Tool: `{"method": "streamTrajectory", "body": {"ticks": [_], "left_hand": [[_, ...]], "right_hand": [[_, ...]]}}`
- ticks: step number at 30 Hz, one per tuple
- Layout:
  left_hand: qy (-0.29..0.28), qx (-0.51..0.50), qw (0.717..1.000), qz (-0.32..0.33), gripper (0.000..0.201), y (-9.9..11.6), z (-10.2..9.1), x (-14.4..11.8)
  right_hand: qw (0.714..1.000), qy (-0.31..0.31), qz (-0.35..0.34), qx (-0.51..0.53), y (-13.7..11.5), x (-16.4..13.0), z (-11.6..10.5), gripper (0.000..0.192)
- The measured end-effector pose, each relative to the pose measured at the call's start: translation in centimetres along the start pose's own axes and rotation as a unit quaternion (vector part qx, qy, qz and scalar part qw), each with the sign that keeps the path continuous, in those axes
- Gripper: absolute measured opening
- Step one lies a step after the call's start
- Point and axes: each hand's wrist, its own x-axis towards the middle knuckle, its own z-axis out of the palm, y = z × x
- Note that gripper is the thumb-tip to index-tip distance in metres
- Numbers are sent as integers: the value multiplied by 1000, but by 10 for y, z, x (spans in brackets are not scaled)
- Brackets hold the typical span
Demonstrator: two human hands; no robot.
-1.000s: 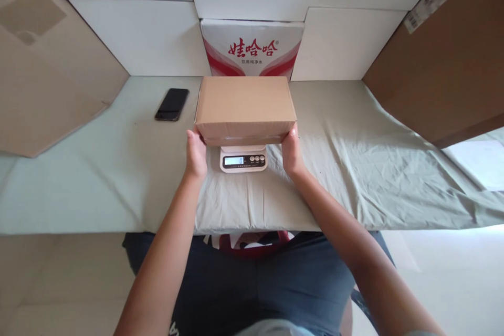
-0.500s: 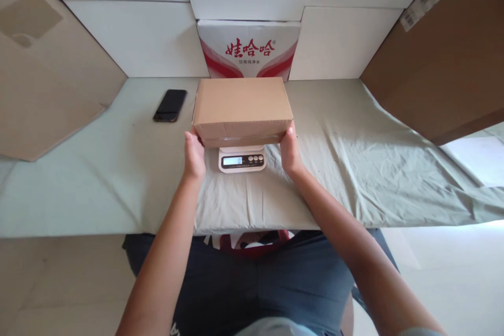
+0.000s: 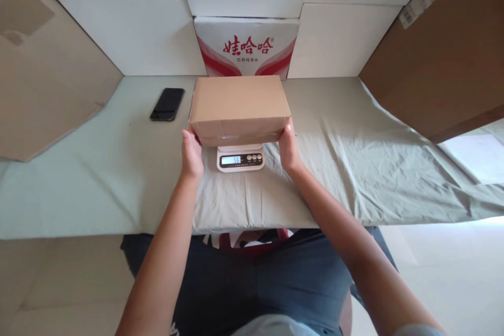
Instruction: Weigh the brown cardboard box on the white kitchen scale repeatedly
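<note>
My left hand and right hand press flat against the two short ends of the box, fingers wrapped round its near lower corners. Neither hand is closed into a fist; each is an open palm clamping inward, so the hold is a squeeze between both hands. The box sits on the scale, whose display at the near edge shows digits, which I read as 56. Whether the full weight rests on the scale or I carry part of it, I cannot tell.

The box looks like plain corrugated card, closed, with a taped seam along the near face. I judge it light and stiff, though the walls would dent under hard pressure. The surface seems dry and matte, so slipping is unlikely. The ends near the bottom edge, where I hold now, are the firmest places to grip.

The scale stands on a grey-green cloth over the table. A phone lies far left of the box, well apart. Behind stands a red-and-white carton.
</note>
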Motion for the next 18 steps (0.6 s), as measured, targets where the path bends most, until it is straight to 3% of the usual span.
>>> {"method": "streamTrajectory", "body": {"ticks": [12,18], "left_hand": [[-3,-2,1000,7,78,1,1,0],[20,3,1000,-1,87,-3,-8,3]], "right_hand": [[1000,10,24,-8,1,-3,-1,71],[999,25,37,5,10,-3,-11,74]]}}
